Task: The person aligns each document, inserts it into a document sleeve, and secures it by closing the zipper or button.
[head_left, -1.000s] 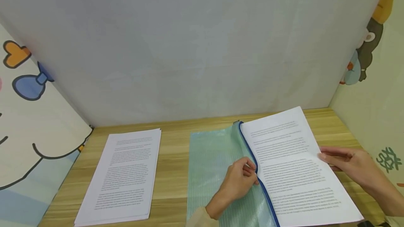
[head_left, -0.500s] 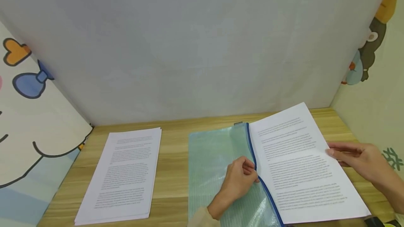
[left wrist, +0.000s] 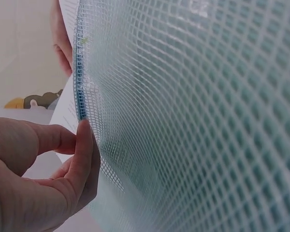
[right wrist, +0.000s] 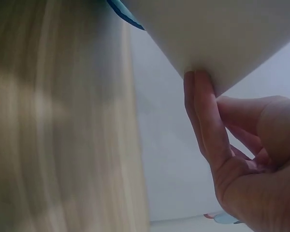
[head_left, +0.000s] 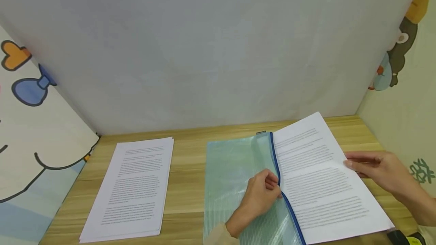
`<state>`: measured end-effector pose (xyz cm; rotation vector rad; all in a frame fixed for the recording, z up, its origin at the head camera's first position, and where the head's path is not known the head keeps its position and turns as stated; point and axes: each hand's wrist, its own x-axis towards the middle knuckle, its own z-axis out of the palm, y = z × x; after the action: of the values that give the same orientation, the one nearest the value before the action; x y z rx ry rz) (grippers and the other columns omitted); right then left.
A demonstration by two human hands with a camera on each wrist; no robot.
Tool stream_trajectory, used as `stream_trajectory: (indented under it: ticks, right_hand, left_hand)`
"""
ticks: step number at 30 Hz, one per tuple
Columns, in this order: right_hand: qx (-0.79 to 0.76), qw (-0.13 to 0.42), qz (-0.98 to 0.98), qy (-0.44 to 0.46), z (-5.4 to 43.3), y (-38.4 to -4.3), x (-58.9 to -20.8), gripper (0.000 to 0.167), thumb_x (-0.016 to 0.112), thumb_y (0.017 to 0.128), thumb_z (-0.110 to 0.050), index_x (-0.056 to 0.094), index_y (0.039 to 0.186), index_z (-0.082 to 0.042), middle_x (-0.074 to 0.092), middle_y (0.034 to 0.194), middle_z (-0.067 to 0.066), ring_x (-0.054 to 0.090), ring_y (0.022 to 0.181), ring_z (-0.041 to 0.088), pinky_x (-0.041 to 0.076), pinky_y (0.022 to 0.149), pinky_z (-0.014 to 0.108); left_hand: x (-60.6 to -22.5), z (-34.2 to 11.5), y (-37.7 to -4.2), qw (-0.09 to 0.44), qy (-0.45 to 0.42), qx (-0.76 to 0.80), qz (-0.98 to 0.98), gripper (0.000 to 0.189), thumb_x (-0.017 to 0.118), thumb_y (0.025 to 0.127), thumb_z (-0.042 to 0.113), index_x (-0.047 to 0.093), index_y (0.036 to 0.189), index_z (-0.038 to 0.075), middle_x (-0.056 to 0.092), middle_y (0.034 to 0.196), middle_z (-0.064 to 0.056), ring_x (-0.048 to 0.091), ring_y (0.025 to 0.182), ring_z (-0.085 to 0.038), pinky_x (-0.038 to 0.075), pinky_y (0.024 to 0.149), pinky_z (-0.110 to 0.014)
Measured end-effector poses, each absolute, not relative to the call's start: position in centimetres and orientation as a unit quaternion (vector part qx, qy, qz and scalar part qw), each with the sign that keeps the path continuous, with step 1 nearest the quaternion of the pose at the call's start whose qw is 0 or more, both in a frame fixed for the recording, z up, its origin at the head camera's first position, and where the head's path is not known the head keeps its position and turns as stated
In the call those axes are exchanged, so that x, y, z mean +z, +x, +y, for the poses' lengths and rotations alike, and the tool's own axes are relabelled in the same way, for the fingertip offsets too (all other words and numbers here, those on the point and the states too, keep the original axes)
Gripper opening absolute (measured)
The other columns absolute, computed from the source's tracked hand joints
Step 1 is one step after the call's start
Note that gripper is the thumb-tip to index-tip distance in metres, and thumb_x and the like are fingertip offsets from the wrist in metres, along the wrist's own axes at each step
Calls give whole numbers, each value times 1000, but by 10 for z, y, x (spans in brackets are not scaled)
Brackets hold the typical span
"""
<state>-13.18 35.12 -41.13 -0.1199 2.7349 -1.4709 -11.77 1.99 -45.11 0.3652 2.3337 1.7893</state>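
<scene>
A translucent green mesh zip folder [head_left: 231, 169] with a blue zip edge lies on the table in the head view. My left hand [head_left: 260, 194] pinches that edge at about its middle. In the left wrist view, the fingers [left wrist: 84, 159] hold the mesh near the blue strip. Printed sheets of paper [head_left: 316, 188] extend from the folder's edge to the right, tilted, their left part hidden behind the edge. My right hand [head_left: 379, 169] pinches their right side. The right wrist view has the fingers [right wrist: 208, 116] under the paper's pale underside and the thumb on the other face.
A second stack of printed paper [head_left: 133, 188] lies on the left of the wooden table [head_left: 185, 184]. A pale back wall [head_left: 218, 56] rises behind, with cartoon-patterned panels on both sides. A dark strap with a yellow bit [head_left: 413, 239] shows at the lower right.
The sheets moved right, then back left towards the folder over the last half second, with my right hand. The folder's blue edge has straightened and shifted slightly right; my left hand keeps its pinch.
</scene>
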Motion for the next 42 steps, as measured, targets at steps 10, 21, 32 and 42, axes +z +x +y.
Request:
stream_trajectory:
  ticks: [10,21,32,42]
  right_hand:
    - [-519,21,854,-23,343,-131,-424,35,72,97,-12,68,123,11,75,99,-17,73,85,3,60,68,24]
    - [-552,33,833,-3,326,-131,-436,35,73,97,-13,68,122,10,76,97,-14,73,86,3,61,69,27]
    - [-593,46,804,-1,304,-132,-448,35,71,97,-8,65,123,14,77,97,-11,73,86,5,61,70,27]
    - [-616,60,785,5,285,-131,-457,37,73,96,-9,64,123,15,76,97,-9,73,87,6,61,72,27]
  left_hand:
    - [-450,21,-119,91,112,624,768,11,63,87,-9,65,93,0,61,80,4,63,64,-1,54,62,-18]
    - [-447,18,-122,94,112,637,757,11,62,87,-9,64,93,0,61,79,2,65,62,-4,55,60,-19]
    - [-445,16,-122,96,121,624,766,11,62,87,-6,64,94,2,62,80,3,65,63,-4,54,62,-19]
    - [-445,15,-121,88,131,611,776,12,61,86,-6,64,93,3,63,79,5,64,63,-1,53,62,-18]
